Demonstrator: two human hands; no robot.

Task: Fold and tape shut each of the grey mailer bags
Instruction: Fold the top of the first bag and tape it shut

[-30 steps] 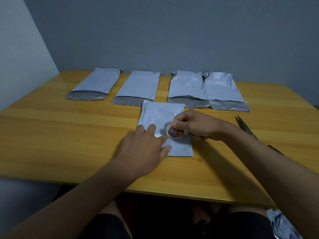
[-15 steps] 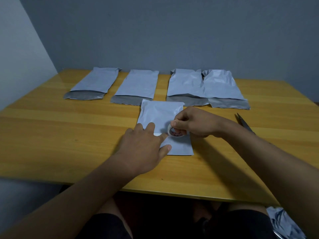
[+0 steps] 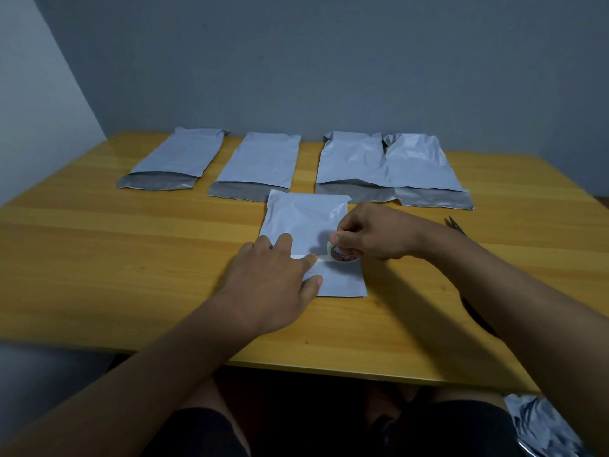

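A folded grey mailer bag [image 3: 304, 219] lies in the middle of the wooden table [image 3: 99, 252]. My left hand [image 3: 270, 282] lies flat on its lower left part, fingers spread, pressing the end of a pale tape strip [image 3: 321, 257] onto the fold. My right hand [image 3: 372, 232] grips a small tape roll [image 3: 341, 253] standing on the bag just right of my left fingertips. Behind it several grey mailer bags lie in a row with their flaps open: one at the far left [image 3: 178, 156], one beside it [image 3: 263, 163], and two overlapping at the right [image 3: 356, 159] [image 3: 418, 166].
Scissors [image 3: 456, 224] lie on the table to the right, mostly hidden by my right forearm. More grey bag material [image 3: 540, 427] shows below the table's front edge at the lower right. A grey wall stands behind the table.
My right hand has drawn the tape roll a little to the right, leaving a short strip of tape on the bag. My left hand stays pressed on the bag.
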